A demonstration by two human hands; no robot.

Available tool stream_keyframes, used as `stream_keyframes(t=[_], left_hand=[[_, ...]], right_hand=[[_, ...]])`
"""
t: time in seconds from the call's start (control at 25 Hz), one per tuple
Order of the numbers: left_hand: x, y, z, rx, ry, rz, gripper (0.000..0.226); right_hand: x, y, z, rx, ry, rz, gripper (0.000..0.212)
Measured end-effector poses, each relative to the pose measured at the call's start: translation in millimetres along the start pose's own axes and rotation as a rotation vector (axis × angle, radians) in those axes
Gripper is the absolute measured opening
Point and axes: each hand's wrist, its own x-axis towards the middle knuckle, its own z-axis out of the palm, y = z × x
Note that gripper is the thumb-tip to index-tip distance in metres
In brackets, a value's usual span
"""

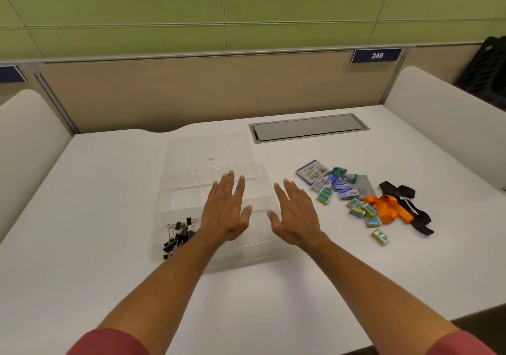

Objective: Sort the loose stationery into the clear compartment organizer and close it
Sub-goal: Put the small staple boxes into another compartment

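- Nearest, two forearms in red sleeves reach forward over the white table (95, 190).
- The left hand (226, 212) hovers flat above the clear compartment organizer (175, 198), fingers straight and spread; its grip is fully open and holds nothing. Whether it touches the plastic cannot be told.
- The right hand (297, 215) is just beside the organizer's right edge, also spread flat, its grip open and empty.
- In the organizer's near-left compartment lies a heap of black binder clips (179, 235); that seems to be the only sorting done. The other compartments look empty.
- To the right, well apart from the organizer, the loose stationery remains on the table: small green-and-blue staple boxes (364, 212), an orange lanyard (388, 208) tangled with a black lanyard (410, 207), blue-white packets (346, 190), a purple-edged box (312, 172), a teal object (343, 175) too blurred to name and a grey pad (367, 186).
- Behind the compartments the clear lid (210, 146) lies open and flat, with a small pink dot (210, 158) on it.
- By my reading the task is early: most items are left, and closing comes last.
- Farthest, a grey cable hatch (309, 127) and a divider tagged 249 (377, 55).
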Motion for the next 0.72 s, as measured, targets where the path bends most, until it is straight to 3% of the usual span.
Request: stream_keyframes(t=[0.72], left_hand=[[53,169,58,-0.045,-0.138,0.118,0.077]], right_hand=[[-25,167,-31,-0.076,0.024,0.218,0.067]])
